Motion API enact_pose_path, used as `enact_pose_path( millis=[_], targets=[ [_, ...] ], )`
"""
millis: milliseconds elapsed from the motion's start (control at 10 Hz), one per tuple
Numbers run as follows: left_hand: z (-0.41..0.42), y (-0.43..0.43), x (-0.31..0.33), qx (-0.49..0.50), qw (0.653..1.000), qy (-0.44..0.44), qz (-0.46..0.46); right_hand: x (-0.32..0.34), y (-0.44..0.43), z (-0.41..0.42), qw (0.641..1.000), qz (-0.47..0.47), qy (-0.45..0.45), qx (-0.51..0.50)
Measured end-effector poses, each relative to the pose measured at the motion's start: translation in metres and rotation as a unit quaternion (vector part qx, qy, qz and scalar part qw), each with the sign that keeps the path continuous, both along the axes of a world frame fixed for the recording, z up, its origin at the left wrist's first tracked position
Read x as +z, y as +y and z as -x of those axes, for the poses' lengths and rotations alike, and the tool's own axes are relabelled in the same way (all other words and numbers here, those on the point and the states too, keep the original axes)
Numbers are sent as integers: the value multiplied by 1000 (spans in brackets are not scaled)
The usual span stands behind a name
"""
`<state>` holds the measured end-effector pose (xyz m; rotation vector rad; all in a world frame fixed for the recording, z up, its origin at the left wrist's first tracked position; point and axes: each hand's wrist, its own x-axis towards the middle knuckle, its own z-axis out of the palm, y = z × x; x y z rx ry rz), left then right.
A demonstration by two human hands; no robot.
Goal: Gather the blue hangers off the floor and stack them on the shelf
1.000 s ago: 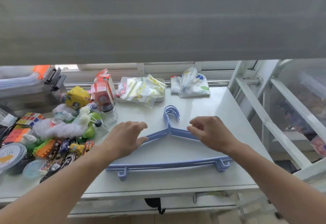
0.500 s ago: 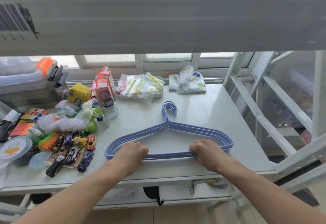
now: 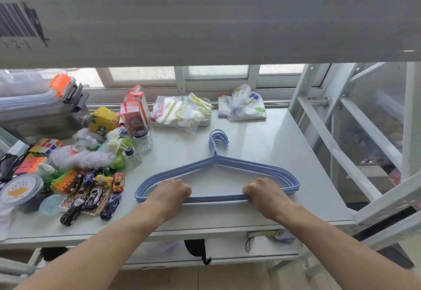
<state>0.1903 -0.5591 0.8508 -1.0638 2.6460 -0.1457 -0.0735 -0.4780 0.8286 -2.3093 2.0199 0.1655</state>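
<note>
We see the white shelf (image 3: pixel 262 139) carrying the stack of blue hangers (image 3: pixel 250 166), lying flat with hooks pointing toward the window. A shallow white tray (image 3: pixel 205 122) at the back holds zip bags (image 3: pixel 182 113). Our left hand (image 3: pixel 169 192) and right hand (image 3: pixel 265 191) are each curled closed over the stack's bottom bar. Compared with half a second ago, the hangers and both hands sit almost unchanged.

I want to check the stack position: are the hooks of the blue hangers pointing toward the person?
No, the blue hangers lie on the shelf with hooks toward the window.
</note>
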Motion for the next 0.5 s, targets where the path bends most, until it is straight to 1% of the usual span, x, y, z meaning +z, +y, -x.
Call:
enact_pose_path(
  millis=[200, 300, 400, 500],
  targets=[
    [1, 2, 0, 7, 1000, 5, 4, -2, 0, 1, 1000, 9, 1, 1],
    [0, 2, 0, 25, 1000, 18, 0, -3, 3, 0, 1000, 15, -13, 2],
    [-1, 5, 11, 40, 998, 47, -29, 3, 9, 0, 999, 24, -39, 13],
    [-12, 16, 24, 43, 987, 153, -2, 9, 28, 2, 990, 110, -84, 18]
  ],
)
